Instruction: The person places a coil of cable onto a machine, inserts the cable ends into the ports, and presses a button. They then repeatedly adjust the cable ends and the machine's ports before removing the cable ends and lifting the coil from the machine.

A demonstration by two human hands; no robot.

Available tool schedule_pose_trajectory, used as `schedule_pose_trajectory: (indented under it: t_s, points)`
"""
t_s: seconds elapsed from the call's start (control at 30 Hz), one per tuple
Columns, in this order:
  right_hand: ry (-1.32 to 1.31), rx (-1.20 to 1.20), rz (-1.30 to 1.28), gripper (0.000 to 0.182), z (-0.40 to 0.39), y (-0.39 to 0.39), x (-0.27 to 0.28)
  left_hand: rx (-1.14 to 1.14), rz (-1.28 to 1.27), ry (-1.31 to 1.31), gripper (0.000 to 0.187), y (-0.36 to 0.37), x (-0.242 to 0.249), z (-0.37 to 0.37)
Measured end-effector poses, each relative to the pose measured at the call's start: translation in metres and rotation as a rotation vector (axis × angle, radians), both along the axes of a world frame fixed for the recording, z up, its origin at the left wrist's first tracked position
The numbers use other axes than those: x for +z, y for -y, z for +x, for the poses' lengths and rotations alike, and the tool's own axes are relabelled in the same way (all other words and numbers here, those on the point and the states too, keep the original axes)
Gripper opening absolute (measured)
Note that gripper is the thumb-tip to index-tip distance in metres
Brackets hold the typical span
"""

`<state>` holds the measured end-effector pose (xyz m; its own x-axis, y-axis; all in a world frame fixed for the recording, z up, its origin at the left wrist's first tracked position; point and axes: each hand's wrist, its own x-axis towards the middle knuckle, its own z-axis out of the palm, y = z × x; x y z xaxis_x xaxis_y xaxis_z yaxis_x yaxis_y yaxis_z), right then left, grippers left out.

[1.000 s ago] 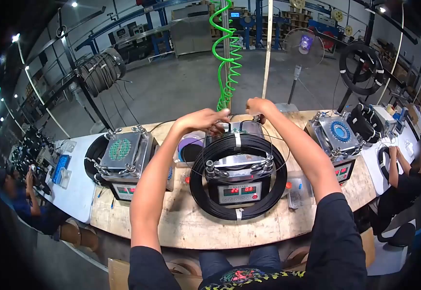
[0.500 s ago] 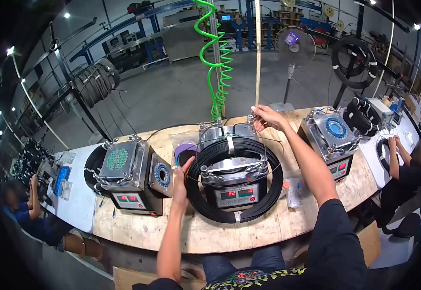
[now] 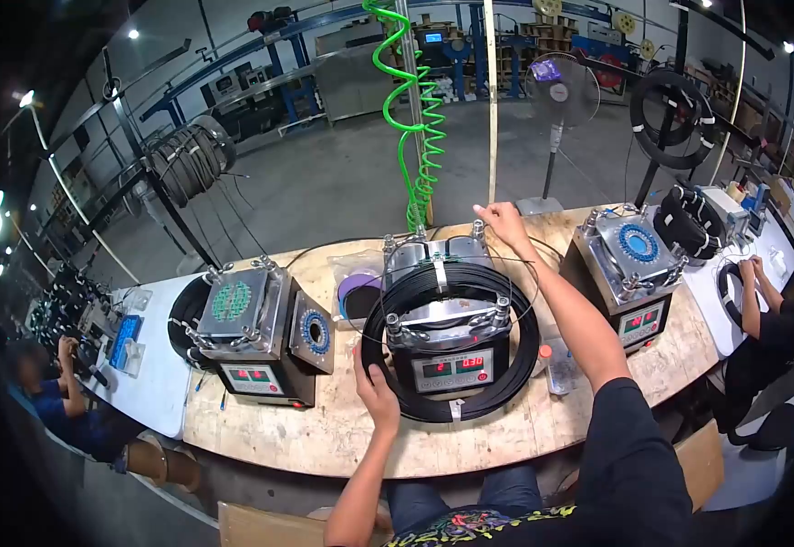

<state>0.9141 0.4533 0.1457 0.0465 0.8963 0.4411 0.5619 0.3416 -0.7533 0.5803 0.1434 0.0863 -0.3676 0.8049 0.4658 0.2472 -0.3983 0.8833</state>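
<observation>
A metal machine with a red digital display stands at the centre of the wooden bench, ringed by a black cable coil with white ties. My left hand rests against the coil's left side, its fingers partly behind the cable. Beyond the machine's back right post, my right hand is raised with curled fingers; whether it holds anything is too small to tell. A thin strand of cable loops over the machine's top below that hand.
Similar machines stand left and right. A purple disc lies behind the coil. A green spiral hose hangs beyond the bench. Co-workers sit at far left and far right.
My left hand has moved down and right onto the coil's lower left side. My right hand's fingers have curled in. The display digits differ, and the view has shifted slightly.
</observation>
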Motion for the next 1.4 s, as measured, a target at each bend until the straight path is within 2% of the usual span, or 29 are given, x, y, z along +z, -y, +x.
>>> schedule_pose_trajectory:
  t_s: [0.03, 0.1, 0.17, 0.27, 0.37, 0.4, 0.5, 0.53, 0.63, 0.67, 0.77, 0.8, 0.83, 0.9, 0.97, 1.03, 1.07, 1.17, 1.23, 1.27, 1.33, 1.4]
  points:
    - [0.119, -0.082, -0.043, 0.056, -0.003, 0.003, 0.004, -0.015, -0.025, 0.051, 0.058, 0.008, -0.001, 0.005]
    - [0.124, -0.103, -0.193, 0.059, -0.005, 0.008, 0.018, -0.044, -0.073, 0.158, 0.059, 0.024, -0.008, 0.013]
    - [0.127, -0.124, -0.345, 0.061, -0.006, 0.017, 0.034, -0.012, -0.032, 0.097, 0.062, 0.033, -0.027, 0.015]
    - [-0.415, 0.310, -0.371, 0.044, -0.001, 0.060, 0.060, 0.006, -0.008, 0.010, 0.060, 0.042, -0.059, 0.008]
    - [-0.323, 0.514, -0.328, 0.038, 0.020, 0.047, 0.043, -0.042, -0.072, 0.011, 0.056, 0.050, -0.077, 0.002]
    - [-0.313, 0.462, -0.347, 0.026, 0.014, 0.047, 0.043, -0.055, -0.110, 0.039, 0.056, 0.053, -0.075, 0.002]
    - [-0.302, 0.252, -0.293, 0.026, -0.005, 0.051, 0.048, -0.031, -0.188, 0.041, 0.056, 0.060, -0.065, -0.001]
    - [-0.316, 0.202, -0.325, 0.027, 0.000, 0.034, 0.034, -0.010, -0.208, 0.028, 0.056, 0.062, -0.060, -0.003]
    - [-0.245, 0.194, 0.049, 0.030, -0.003, 0.001, -0.006, 0.009, -0.166, -0.006, 0.052, 0.066, -0.039, -0.005]
    - [-0.206, 0.128, 0.102, 0.038, -0.007, 0.000, -0.012, 0.024, -0.185, -0.023, 0.050, 0.066, -0.041, -0.007]
    - [-0.464, 0.105, -0.231, 0.054, -0.021, 0.058, 0.029, 0.034, -0.256, -0.027, 0.045, 0.058, -0.053, -0.034]
    - [-0.496, 0.148, -0.264, 0.065, -0.022, 0.071, 0.032, 0.013, -0.282, 0.009, 0.044, 0.048, -0.053, -0.047]
    - [-0.533, 0.171, -0.243, 0.062, -0.022, 0.087, 0.034, -0.008, -0.308, 0.047, 0.044, 0.038, -0.049, -0.059]
    - [-0.599, 0.223, -0.202, 0.057, -0.022, 0.123, 0.036, 0.036, -0.186, -0.245, 0.048, 0.005, -0.022, -0.077]
    - [-0.459, 0.248, -0.114, 0.050, -0.021, 0.175, 0.046, 0.025, -0.063, -0.332, 0.047, -0.040, 0.010, -0.086]
    - [-0.356, 0.242, -0.272, 0.051, -0.015, 0.220, 0.044, -0.063, 0.014, -0.242, 0.046, -0.098, 0.037, -0.089]
    - [-0.275, 0.211, -0.106, 0.051, -0.021, 0.234, 0.035, -0.119, -0.038, -0.196, 0.042, -0.130, 0.045, -0.092]
    - [-0.267, 0.021, 0.078, 0.049, -0.039, 0.262, 0.003, -0.364, -0.087, -0.022, 0.036, -0.216, 0.071, -0.085]
    - [-0.298, -0.131, 0.101, 0.047, -0.055, 0.283, 0.006, -0.536, -0.185, -0.056, 0.045, -0.249, 0.102, -0.071]
    - [-0.324, -0.167, 0.005, 0.043, -0.059, 0.290, 0.008, -0.559, -0.301, -0.190, 0.050, -0.259, 0.118, -0.060]
    - [-0.287, -0.181, 0.035, 0.040, -0.060, 0.286, 0.009, -0.593, -0.534, -0.456, 0.063, -0.264, 0.151, -0.033]
    - [-0.246, -0.201, 0.122, 0.035, -0.061, 0.281, 0.003, -0.648, -0.735, -0.695, 0.068, -0.260, 0.177, -0.006]
